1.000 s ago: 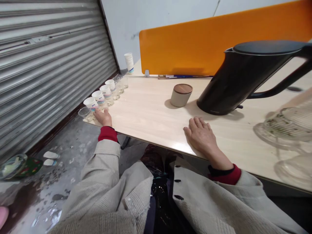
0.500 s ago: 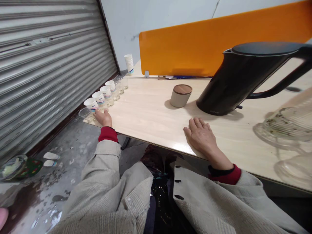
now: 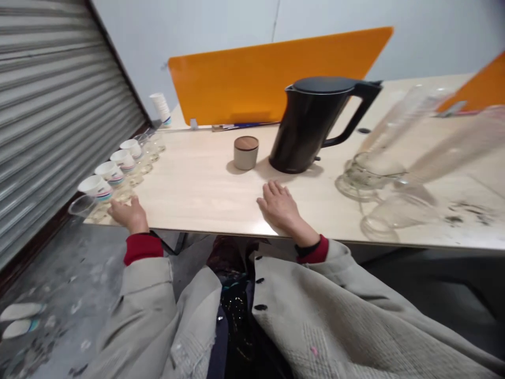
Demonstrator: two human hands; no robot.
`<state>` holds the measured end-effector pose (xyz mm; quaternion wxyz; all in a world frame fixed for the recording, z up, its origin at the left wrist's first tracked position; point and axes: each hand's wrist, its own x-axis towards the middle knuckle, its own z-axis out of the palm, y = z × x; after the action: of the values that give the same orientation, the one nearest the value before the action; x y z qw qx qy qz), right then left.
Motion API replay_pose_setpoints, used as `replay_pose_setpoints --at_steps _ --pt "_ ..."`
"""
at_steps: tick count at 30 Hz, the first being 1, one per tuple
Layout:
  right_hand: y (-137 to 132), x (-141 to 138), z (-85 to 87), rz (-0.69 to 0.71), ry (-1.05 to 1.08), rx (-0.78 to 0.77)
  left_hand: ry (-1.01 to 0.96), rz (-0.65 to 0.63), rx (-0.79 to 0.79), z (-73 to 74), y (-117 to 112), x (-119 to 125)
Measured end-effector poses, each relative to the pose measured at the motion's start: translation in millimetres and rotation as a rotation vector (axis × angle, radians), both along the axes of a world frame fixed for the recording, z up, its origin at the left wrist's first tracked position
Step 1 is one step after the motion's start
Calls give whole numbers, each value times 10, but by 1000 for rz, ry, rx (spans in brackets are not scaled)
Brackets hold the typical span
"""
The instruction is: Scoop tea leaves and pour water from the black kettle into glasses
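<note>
At the table's left end, my left hand (image 3: pixel 129 215) rests beside the near end of the cup rows, thumb apart from the fingers. Its fingertips are close to a clear plastic cup (image 3: pixel 123 193); whether they touch it I cannot tell. Several white paper cups (image 3: pixel 96 188) stand in a slanting row, with clear cups holding a little pale liquid alongside. My right hand (image 3: pixel 280 206) lies flat and empty on the tabletop, fingers stretched forward. Beyond it stand a black kettle (image 3: pixel 313 126) and a grey canister (image 3: pixel 245 157) with a wooden lid.
To the right are a glass pitcher (image 3: pixel 365 176) holding some leaves and a clear glass vessel (image 3: pixel 406 210). Dark crumbs (image 3: pixel 469 211) are scattered nearby. An orange divider (image 3: pixel 256 87) crosses the back. Stacked paper cups (image 3: pixel 160 109) stand at back left; two cups (image 3: pixel 19 329) lie on the floor.
My view has turned to the right, bringing the glassware and crumbs further into sight. Both hands stay in about the same places on the table.
</note>
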<state>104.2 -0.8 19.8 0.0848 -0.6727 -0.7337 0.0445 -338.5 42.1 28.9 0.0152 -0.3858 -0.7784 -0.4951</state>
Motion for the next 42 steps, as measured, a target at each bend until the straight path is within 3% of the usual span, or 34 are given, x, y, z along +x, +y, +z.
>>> replay_pose_setpoints --at_steps 2,4,6,9,13,18,22,28,33,36,39,42 --pt "1 -15 45 -10 23 -20 -36 49 18 -37 -68 162" --pt "1 -21 71 -18 53 -27 -49 3 32 -93 -128 408" --pt "-1 -24 88 -19 80 -22 -40 -124 42 -137 -164 734" --pt "-10 -26 110 -15 100 -13 -30 -458 41 -124 -147 1283" --pt "-20 -34 134 -16 108 -15 -191 -830 -90 71 54 1843" --pt "-26 -48 145 -15 100 -17 -355 -1046 -177 367 502 2215" --pt "-25 -59 159 -11 103 -22 -413 -1050 -217 424 826 2504" --pt "18 -60 97 -4 142 -21 -373 -993 -145 250 1083 2731" --pt "14 -65 69 -10 165 27 -241 -955 -131 105 1150 2654" --pt "-13 -64 116 -4 172 45 -167 -999 -124 60 1135 2632" --pt "-33 -56 171 0 187 39 -168 -1039 -97 62 1062 2657" --pt "-36 -35 193 -1 201 31 -123 -999 -100 117 981 2683"
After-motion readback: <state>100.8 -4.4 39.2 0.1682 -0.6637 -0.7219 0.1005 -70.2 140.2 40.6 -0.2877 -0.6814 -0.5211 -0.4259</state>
